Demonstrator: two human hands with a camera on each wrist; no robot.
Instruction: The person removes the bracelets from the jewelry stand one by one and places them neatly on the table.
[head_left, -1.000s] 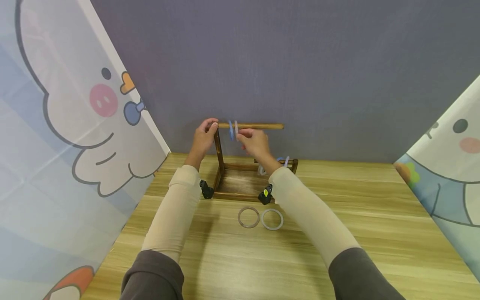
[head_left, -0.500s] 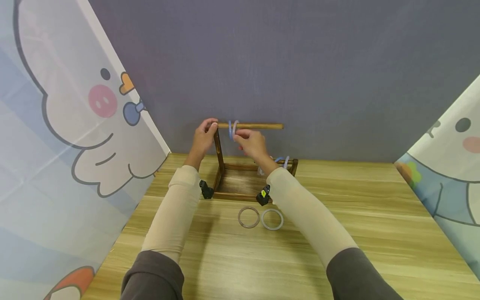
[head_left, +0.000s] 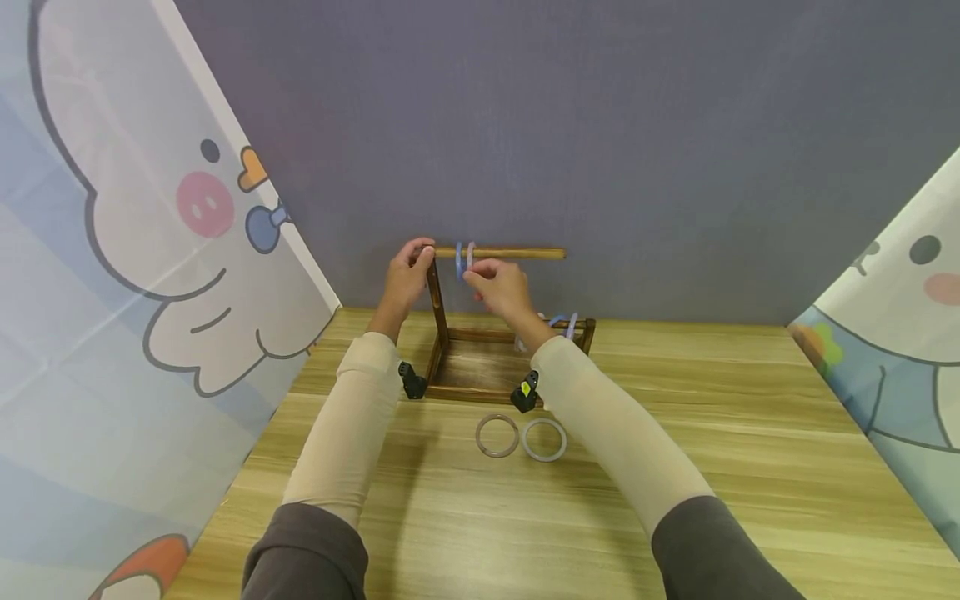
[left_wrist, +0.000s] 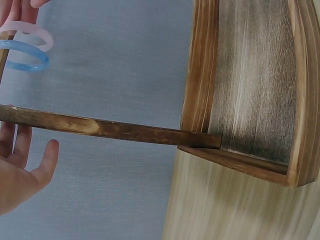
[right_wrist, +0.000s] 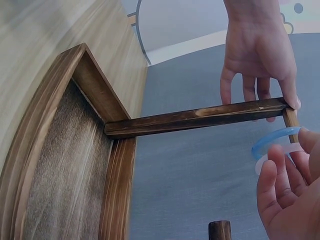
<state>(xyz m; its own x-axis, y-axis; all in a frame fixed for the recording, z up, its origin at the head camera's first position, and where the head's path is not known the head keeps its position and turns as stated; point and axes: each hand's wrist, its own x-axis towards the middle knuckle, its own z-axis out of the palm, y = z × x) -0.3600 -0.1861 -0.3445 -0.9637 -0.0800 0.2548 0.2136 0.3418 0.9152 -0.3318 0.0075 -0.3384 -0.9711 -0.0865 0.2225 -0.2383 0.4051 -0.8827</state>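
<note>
My left hand (head_left: 407, 275) grips the top corner of a dark wooden stand (head_left: 438, 304), thumb on the near side and fingers behind the post. From that corner a wooden bar (head_left: 525, 252) runs right, its right end free. A blue bangle (head_left: 459, 265) and a pale pink bangle (left_wrist: 46, 36) hang on the bar, close together near the post. My right hand (head_left: 501, 287) pinches the pink bangle between thumb and fingers. In the right wrist view its fingertips overlap both bangles (right_wrist: 270, 136).
A brownish bangle (head_left: 477, 436) and a whitish bangle (head_left: 565, 440) lie flat on the wood-grain table (head_left: 712, 400), in front of the stand's shallow tray (head_left: 480, 392). Several more bangles (head_left: 572, 327) hang on a lower bar at the right, partly behind my right forearm. A grey backdrop (head_left: 637, 167) stands behind.
My right hand has moved slightly left, and the pink bangle has shifted a little left along the bar towards the blue one. My left hand stays on the corner.
</note>
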